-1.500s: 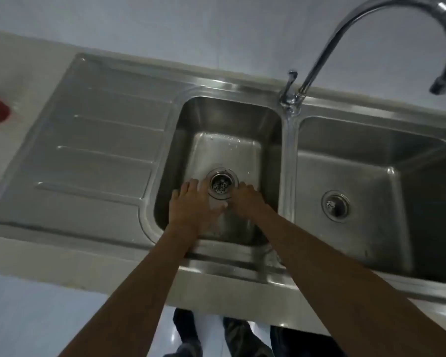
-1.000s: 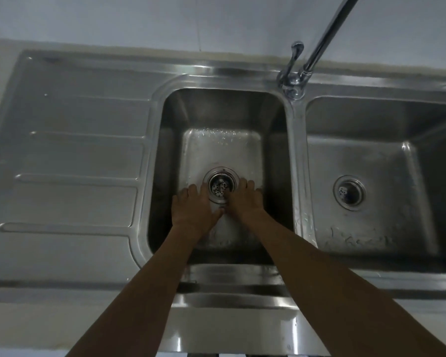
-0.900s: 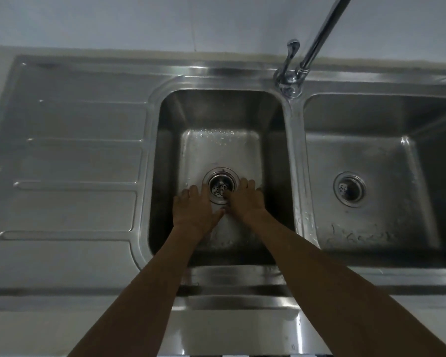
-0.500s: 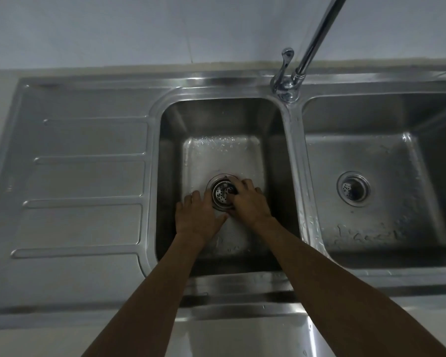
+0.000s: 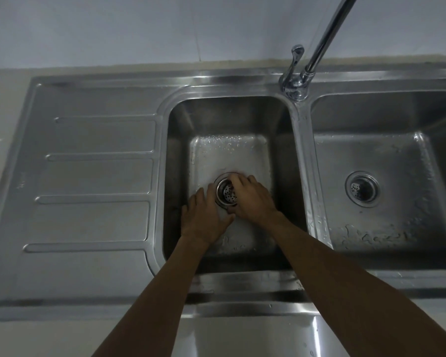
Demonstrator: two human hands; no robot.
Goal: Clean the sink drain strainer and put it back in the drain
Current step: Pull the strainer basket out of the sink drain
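Strainer point(image 5: 229, 195) sits in drain point(image 5: 218, 187) of left basin point(image 5: 229, 117), perforated face showing. Right hand point(image 5: 252, 199) over it, fingers and thumb curled round its rim. Left hand point(image 5: 204, 217) spread flat on basin floor, fingertips at drain edge

In the basin point(image 5: 180, 150) the right hand point(image 5: 252, 199) curled over the strainer point(image 5: 229, 196) in its drain, fingers at the far rim and thumb at the near, while the left hand point(image 5: 204, 217) lay flat just beside it.
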